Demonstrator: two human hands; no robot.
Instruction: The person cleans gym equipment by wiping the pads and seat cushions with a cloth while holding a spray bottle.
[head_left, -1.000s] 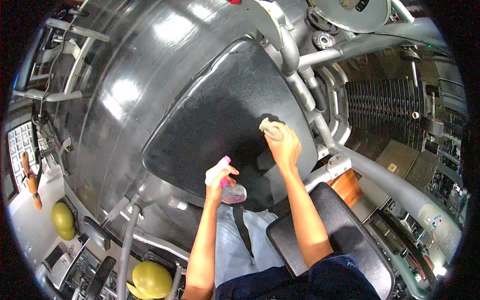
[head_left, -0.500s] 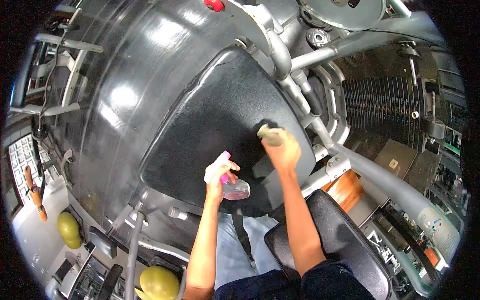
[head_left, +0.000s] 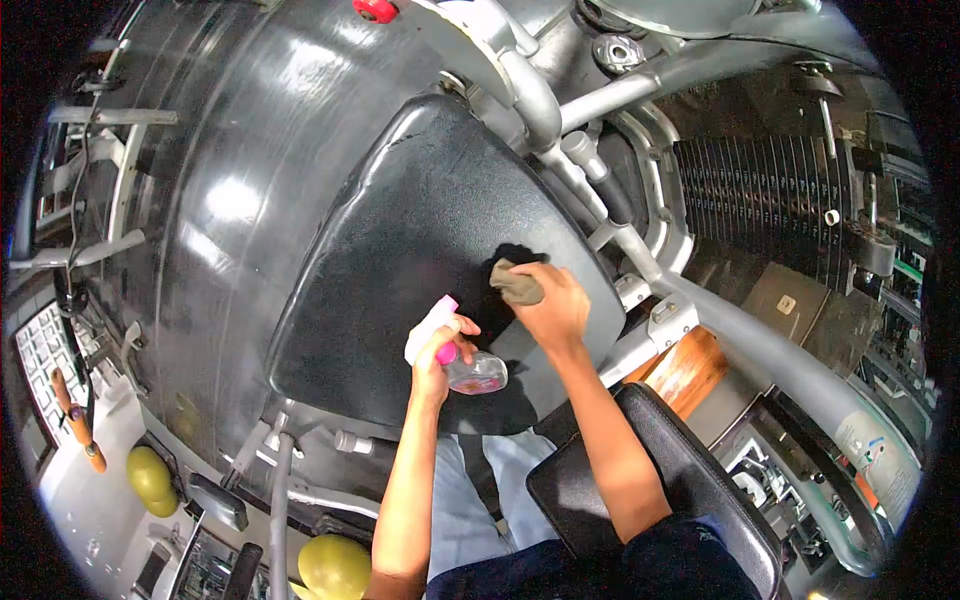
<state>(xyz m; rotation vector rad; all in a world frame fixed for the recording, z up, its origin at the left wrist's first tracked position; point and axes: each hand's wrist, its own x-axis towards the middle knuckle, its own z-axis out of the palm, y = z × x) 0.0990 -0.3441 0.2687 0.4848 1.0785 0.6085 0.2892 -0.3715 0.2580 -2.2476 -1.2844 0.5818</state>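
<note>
My left hand (head_left: 436, 345) is wrapped round the neck of a spray bottle (head_left: 478, 374) with a pink trigger head and a clear body. The bottle lies tilted over a black padded board (head_left: 400, 230), its base toward the right. In my right hand (head_left: 556, 308) is a bunched, greyish-beige cloth (head_left: 517, 284). The cloth is over the right middle of the pad, with a dark shadow beside it; whether it presses on the surface I cannot tell.
Grey machine tubing (head_left: 620, 245) runs along the pad's right side. A weight stack (head_left: 765, 200) stands further right. A black padded seat (head_left: 660, 470) is close by my right arm. At lower left are yellow-green balls (head_left: 334, 568).
The cloth in my right hand has moved a little left and slightly down across the pad. My left hand keeps its hold on the bottle. The whole view has shifted slightly.
</note>
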